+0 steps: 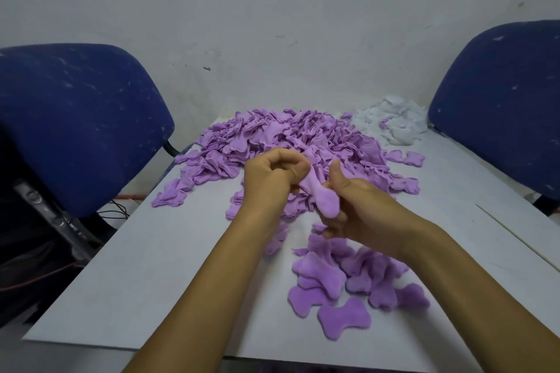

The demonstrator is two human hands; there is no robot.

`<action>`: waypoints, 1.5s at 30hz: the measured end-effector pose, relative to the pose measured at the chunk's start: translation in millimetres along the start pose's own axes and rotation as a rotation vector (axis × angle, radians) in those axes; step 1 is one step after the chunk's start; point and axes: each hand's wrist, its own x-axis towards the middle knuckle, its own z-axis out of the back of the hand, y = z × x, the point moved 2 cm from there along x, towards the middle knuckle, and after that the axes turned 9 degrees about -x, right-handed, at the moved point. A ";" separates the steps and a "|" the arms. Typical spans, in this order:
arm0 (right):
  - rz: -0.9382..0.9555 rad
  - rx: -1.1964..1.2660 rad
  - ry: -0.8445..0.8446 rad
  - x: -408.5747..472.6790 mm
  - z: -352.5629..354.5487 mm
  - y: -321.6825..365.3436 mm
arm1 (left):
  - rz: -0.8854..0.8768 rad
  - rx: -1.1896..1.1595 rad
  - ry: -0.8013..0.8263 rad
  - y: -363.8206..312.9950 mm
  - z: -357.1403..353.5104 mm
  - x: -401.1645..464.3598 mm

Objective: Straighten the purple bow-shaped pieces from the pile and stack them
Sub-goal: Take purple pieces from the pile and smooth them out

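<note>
Head view: both hands work one purple bow-shaped piece [321, 191] above the middle of the bench [145, 275]. The left hand [272, 179] pinches its upper end with curled fingers; the right hand [360, 209] grips its lower end, thumb up. Behind them the pile [272, 136] of crumpled purple pieces spreads across the far half of the bench, with a heap of white scraps [394, 124] at its far right corner. Near the person, under the right forearm, lies a loose, overlapping stack [342, 281] of flattened pieces. Judging by this, only a small share is straightened; most of the pile remains.
</note>
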 end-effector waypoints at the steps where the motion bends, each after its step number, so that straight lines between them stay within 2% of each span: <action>1: -0.003 0.016 0.042 -0.8 -0.8 1.3 | -0.012 0.013 -0.005 0.9 -2.1 -1.6; 3: 0.005 0.065 0.020 -2.2 1.8 3.3 | -0.033 0.006 -0.027 2.4 -4.2 -3.5; 5: 0.040 0.088 -0.090 -3.6 6.5 1.4 | -0.044 -0.045 -0.058 2.9 -2.3 -3.0; 8: 0.106 -0.058 -0.282 -4.4 13.9 -5.4 | -0.075 -0.074 -0.064 1.1 2.2 -3.5; 14: 0.260 -0.165 -0.365 -6.4 10.1 -3.6 | 0.005 -0.062 0.088 -0.6 -1.2 -6.3; 18: 0.335 -0.262 -0.491 -6.2 16.8 0.5 | 0.012 -0.008 -0.021 -0.2 2.4 -2.9; 21: 0.339 -0.321 -0.478 -5.3 21.1 3.6 | 0.036 -0.010 -0.036 -1.2 4.9 -0.6; 26: 0.325 -0.281 -0.475 -6.0 24.6 0.8 | 0.076 -0.020 0.134 -0.3 1.1 -9.3; 33: 0.324 -0.309 -0.454 -8.1 25.3 -0.1 | 0.193 -0.015 0.212 1.0 0.9 -12.5; 41: 0.321 -0.337 -0.469 -7.7 24.6 0.9 | 0.131 0.039 0.184 0.8 6.8 -10.1; 45: 0.311 -0.276 -0.501 -9.2 28.5 3.0 | 0.160 0.061 0.320 -2.1 9.0 -8.8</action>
